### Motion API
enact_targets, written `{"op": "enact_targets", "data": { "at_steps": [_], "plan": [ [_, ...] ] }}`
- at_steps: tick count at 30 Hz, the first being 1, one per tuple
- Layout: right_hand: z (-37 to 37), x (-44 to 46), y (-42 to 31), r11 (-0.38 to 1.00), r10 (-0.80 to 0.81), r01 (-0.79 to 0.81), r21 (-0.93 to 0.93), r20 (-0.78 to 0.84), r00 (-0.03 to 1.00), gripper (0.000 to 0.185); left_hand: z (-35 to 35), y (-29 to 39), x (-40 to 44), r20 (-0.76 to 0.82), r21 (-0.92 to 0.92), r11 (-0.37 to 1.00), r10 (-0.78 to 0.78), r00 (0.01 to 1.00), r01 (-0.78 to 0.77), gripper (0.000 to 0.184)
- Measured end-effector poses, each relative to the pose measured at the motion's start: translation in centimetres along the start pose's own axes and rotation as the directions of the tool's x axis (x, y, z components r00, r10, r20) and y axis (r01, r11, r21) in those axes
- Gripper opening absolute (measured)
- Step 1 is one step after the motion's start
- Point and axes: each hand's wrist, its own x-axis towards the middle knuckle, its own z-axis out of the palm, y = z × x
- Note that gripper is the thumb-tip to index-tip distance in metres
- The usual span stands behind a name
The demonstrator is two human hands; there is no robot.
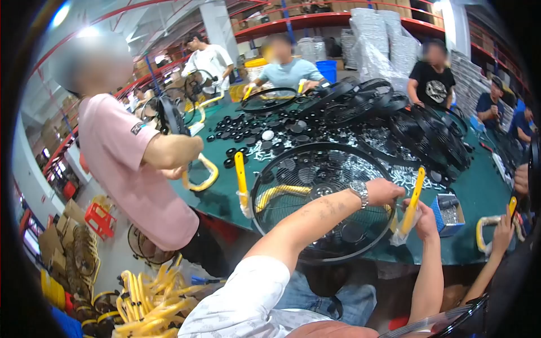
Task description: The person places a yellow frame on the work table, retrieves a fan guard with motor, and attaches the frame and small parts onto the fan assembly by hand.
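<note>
Fan guard (322, 193) lies beneath left grip (385, 192); yellow bracket (417, 188) stands beside right grip (426, 221). I cannot tell whether either pinches.

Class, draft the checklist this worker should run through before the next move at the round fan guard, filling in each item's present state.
1. Left hand near the right-side yellow upright: ok.
2. Right hand beside that upright: ok.
3. Plastic wrap off the upright's lower part: not ok, it is on.
4. Blue box of small metal parts close by: ok.
5. Upright fastened to the fan guard: cannot tell.
6. Small part between the fingers: cannot tell.
</note>
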Motion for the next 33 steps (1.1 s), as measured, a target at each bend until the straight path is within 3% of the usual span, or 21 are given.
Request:
{"op": "enact_targets", "data": {
  "at_steps": [3,5,7,9,11,13,15,20,24,26,27,28,30,31,33],
  "plan": [
    [0.3,0.3,-0.2,0.998,-0.060,0.060,0.003,0.014,0.998,0.024,0.8,-0.4,-0.5,-0.077,-0.079,0.995,-0.070,0.995,0.064,0.035],
    [0.5,0.2,-0.5,0.991,-0.081,0.082,-0.104,0.008,0.997,0.025,1.5,-0.9,-0.7,-0.174,-0.059,0.996,0.053,0.983,-0.065,0.030],
    [-0.1,0.4,-0.3,0.966,-0.113,0.122,-0.229,0.054,0.992,0.028,2.7,-1.9,-0.5,-0.186,-0.024,0.997,0.072,0.980,-0.077,0.025],
    [-0.3,0.4,-0.1,0.963,-0.097,0.090,-0.256,-0.015,0.995,0.030,3.3,-2.5,-0.1,-0.231,-0.049,0.996,0.067,0.971,-0.080,0.023],
    [-1.3,1.3,1.1,0.976,-0.072,0.072,-0.204,0.010,0.997,0.035,3.2,-2.0,-0.2,-0.211,-0.015,1.000,0.003,0.977,-0.007,0.018],
    [-1.5,1.9,1.7,0.982,-0.029,0.033,-0.188,0.023,0.999,0.034,3.5,-2.4,0.0,-0.216,-0.002,0.998,0.060,0.975,-0.062,0.017],
    [-1.2,2.2,2.3,0.985,-0.085,0.083,-0.153,-0.011,0.996,0.031,3.5,-2.1,-0.1,-0.190,0.049,0.999,0.005,0.982,0.004,0.018],
    [0.2,2.5,0.5,0.958,0.040,-0.048,-0.283,-0.034,0.999,0.027,2.7,-1.4,-0.5,-0.192,0.042,0.999,-0.026,0.981,0.035,0.018],
    [1.6,3.2,0.9,0.949,0.008,-0.009,-0.316,-0.004,1.000,0.035,4.2,-3.2,0.5,-0.191,0.027,0.999,0.047,0.980,-0.043,0.022],
    [0.9,3.0,1.2,0.908,-0.020,0.038,-0.417,0.047,0.999,0.040,1.4,-1.2,-1.4,-0.132,-0.097,0.995,-0.006,0.991,-0.007,0.031],
    [1.9,2.3,0.4,0.916,0.015,-0.019,-0.401,-0.014,1.000,0.037,0.0,-0.5,-2.4,-0.102,-0.156,0.988,-0.033,0.994,0.016,0.036],
    [2.8,1.8,-0.3,0.923,0.051,-0.075,-0.379,-0.074,0.996,0.034,-1.7,1.2,-2.3,0.039,-0.195,0.976,-0.095,0.995,0.101,0.039],
    [2.4,1.6,-0.4,0.974,0.062,-0.081,-0.212,-0.094,0.994,0.029,0.8,-0.5,-1.4,-0.068,-0.153,0.984,-0.105,0.992,0.093,0.026],
    [1.8,1.9,-0.2,0.947,0.066,-0.085,-0.309,-0.069,0.995,0.028,2.2,-1.9,-0.7,-0.130,-0.033,0.999,-0.024,0.991,0.020,0.019],
    [2.3,0.6,-1.8,0.991,0.114,-0.115,-0.072,-0.027,0.993,0.028,2.6,-1.5,-0.4,-0.220,-0.052,0.998,0.035,0.975,-0.047,0.019]
  ]
}}
